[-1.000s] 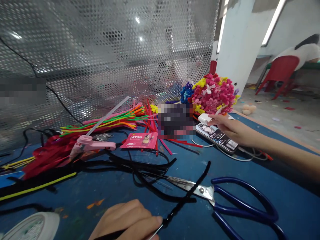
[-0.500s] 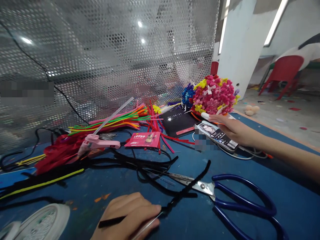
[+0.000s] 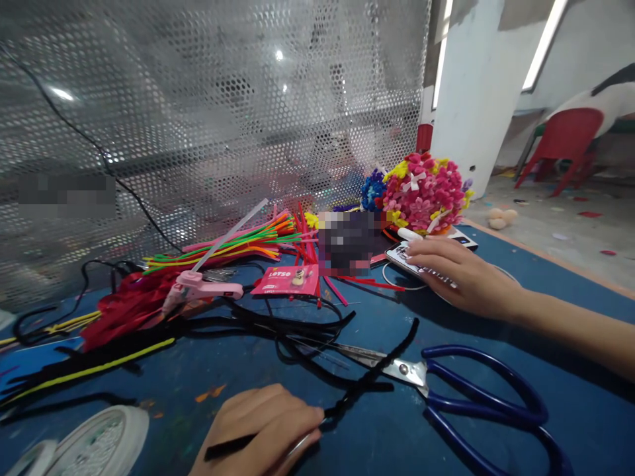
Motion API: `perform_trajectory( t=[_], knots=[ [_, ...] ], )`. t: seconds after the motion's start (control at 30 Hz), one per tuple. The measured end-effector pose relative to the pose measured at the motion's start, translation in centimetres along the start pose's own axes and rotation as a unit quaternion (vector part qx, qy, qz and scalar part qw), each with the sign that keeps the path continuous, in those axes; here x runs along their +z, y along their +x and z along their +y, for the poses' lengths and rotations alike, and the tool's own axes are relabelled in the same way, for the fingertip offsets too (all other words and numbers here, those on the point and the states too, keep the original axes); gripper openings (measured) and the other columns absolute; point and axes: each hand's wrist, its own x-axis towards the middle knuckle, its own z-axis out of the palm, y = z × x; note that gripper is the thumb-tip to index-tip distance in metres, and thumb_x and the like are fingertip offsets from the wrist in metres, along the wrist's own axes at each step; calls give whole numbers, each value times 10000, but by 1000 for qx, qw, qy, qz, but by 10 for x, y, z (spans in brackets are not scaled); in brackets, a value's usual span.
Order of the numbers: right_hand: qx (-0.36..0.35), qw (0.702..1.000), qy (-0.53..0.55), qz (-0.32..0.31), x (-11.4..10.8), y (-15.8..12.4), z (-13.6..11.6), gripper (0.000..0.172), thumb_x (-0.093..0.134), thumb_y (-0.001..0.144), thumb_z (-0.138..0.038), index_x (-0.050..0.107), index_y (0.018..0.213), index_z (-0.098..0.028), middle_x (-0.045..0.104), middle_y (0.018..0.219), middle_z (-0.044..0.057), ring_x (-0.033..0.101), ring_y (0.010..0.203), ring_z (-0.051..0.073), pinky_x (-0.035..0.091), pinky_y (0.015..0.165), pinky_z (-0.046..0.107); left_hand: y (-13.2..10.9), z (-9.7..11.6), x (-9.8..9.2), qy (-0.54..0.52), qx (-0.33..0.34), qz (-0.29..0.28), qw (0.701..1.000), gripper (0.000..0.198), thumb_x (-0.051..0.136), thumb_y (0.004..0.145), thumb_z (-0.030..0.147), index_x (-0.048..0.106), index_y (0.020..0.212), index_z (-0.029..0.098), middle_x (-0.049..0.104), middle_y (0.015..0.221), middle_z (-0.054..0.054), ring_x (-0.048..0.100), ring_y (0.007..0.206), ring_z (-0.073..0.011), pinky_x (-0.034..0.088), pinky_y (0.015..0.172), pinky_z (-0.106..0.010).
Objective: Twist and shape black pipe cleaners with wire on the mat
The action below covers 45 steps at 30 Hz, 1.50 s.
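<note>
At the bottom middle, my left hand [image 3: 265,430] is closed on a twisted black pipe cleaner [image 3: 370,378], whose free end points up and right across the scissors. A thin shiny rod and another black strip also show at its fingers. My right hand [image 3: 459,274] lies with stretched fingers over the phone [image 3: 404,256], hiding much of its lit screen. A white piece shows at the fingertips; I cannot tell what it is. Large scissors [image 3: 409,371] with blue handles rest between the hands, blades toward loose black pipe cleaners [image 3: 248,320].
A pink glue gun [image 3: 203,287], a pink LOTSO packet [image 3: 285,280] and coloured pipe cleaners [image 3: 238,244] lie toward the perforated metal panel [image 3: 198,119]. Behind the phone sits a pink flower bouquet [image 3: 424,195]. A white round container [image 3: 99,439] is at lower left.
My right hand has come down and left over the phone, covering more of its screen. My left hand stays nearly in place with the black pipe cleaner. The view has shifted slightly.
</note>
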Motion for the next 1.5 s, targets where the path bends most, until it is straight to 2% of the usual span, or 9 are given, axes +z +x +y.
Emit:
perform_trajectory(
  t=[0.2,0.3,0.4,0.47,0.57,0.7,0.93,1.2,1.5],
  knots=[
    [-53,984,131,-110,-8,15,-66,272,457,889,-187,494,1158,-160,556,1161,114,513,1080,167,435,909,303,9,-5,-5,21,71,-40,996,267,499,867,123,567,1119,181,703,859,-25,636,774,-124,507,649,-218],
    [-64,976,112,-174,3,28,-100,157,471,896,-259,553,997,-171,629,898,56,579,829,159,455,727,276,22,-8,7,11,66,5,998,203,531,860,151,599,1045,202,704,806,5,628,712,-108,493,627,-206],
    [-75,980,77,-167,20,43,-110,142,413,910,-155,550,873,-165,595,718,7,525,618,124,361,546,234,43,-9,21,-38,-29,118,992,83,550,847,166,631,858,181,684,747,5,623,685,-107,486,632,-203],
    [-52,989,69,-121,30,53,-105,144,406,899,-133,548,882,-150,599,730,16,523,620,119,322,524,229,57,-12,29,-66,-154,198,966,106,553,842,195,629,772,171,664,709,11,614,650,-107,477,611,-199],
    [-29,998,24,-49,39,64,-92,183,375,894,-121,553,855,-141,598,712,26,523,605,123,272,496,237,74,-17,40,-129,-292,241,917,136,567,824,266,623,750,167,644,672,26,557,516,-85,442,497,-179],
    [-42,997,-64,-27,48,64,-82,201,363,878,-99,551,824,-140,571,642,20,498,537,136,205,456,265,83,-25,47,-202,-349,207,891,190,557,809,298,597,687,158,597,577,37,521,456,-79,420,459,-172],
    [-69,990,-107,-65,55,62,-87,180,363,913,-151,542,903,-129,559,664,18,505,553,145,234,452,267,80,-29,45,-218,-358,148,896,388,491,828,278,466,457,168,458,427,51,436,398,-69,367,421,-170],
    [-174,966,-173,78,37,60,-88,249,424,905,-210,579,1046,-76,520,595,-3,434,499,112,214,445,290,71,-21,42,-216,-275,168,922,369,469,838,204,512,473,172,498,469,45,486,418,-62,387,428,-156],
    [-39,978,-186,-82,50,63,-85,156,386,858,-86,510,776,-132,529,604,33,485,494,142,176,426,259,78,-26,48,-228,-363,49,902,253,481,862,335,585,698,173,552,513,47,518,440,-90,414,439,-170]
  ],
)
